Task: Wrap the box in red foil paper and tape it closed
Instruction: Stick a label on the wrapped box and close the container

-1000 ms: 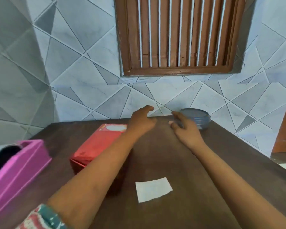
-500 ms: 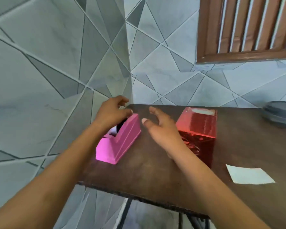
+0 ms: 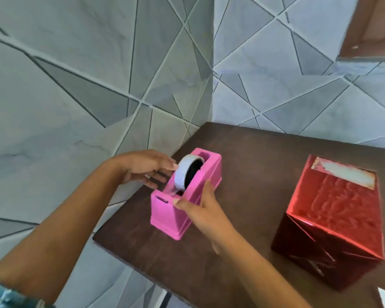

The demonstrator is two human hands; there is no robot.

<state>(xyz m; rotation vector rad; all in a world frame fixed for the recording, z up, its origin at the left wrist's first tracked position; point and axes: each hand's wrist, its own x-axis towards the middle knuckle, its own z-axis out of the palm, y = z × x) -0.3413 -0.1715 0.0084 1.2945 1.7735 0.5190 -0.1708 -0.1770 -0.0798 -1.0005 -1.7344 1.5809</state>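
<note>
Between our two hands stands the pink tape dispenser [image 3: 165,215], close to the corner of the dark table [image 3: 253,156]. Our right hand [image 3: 203,213] clamps it: the thumb [image 3: 180,202] lies over the top edge at the cutter end, and the other fingers press against the outer wall, on the side away from the left hand. We judge that this hold is there to keep the dispenser from sliding or tipping when tape is pulled. If the thumb also touches the loose end of the tape, we cannot tell.

Our left hand [image 3: 142,170] is on the other side of the dispenser, with fingers [image 3: 172,166] almost straight and spread a little, their tips touching the white tape roll [image 3: 182,172] that sits upright in its slot. It holds nothing and seems ready to turn the roll.

To the right of the gripping hand, well apart from it, the box [image 3: 316,252] stands on the same table, already covered in red foil paper [image 3: 342,207]. Its near end shows folded flaps, and on top, at the far edge, there is a pale strip [image 3: 342,174]; tape or the back of the paper, we cannot say. Since neither hand touches the box, we think the step in hand is to take a piece of tape first and then carry it to the folds.
</note>
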